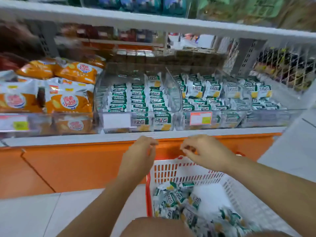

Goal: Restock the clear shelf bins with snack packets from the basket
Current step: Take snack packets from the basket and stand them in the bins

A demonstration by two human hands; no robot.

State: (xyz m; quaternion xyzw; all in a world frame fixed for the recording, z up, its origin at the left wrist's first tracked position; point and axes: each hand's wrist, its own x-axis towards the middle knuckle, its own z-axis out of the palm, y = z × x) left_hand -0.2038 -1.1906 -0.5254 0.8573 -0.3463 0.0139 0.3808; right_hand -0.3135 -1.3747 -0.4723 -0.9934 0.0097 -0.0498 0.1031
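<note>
I see a white shelf (68, 140) with an orange base (77, 166) under it. The floor (30, 218) has pale tiles. An upper shelf (153, 23) sits above. A wire grid (283, 65) stands at the right.

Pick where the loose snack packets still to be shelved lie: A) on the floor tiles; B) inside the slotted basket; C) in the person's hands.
B: the packets lie heaped inside the basket, while the left hand and right hand hold nothing.

left hand (142, 149), right hand (205, 151), basket (171, 170), clear bins (172, 93)
</note>
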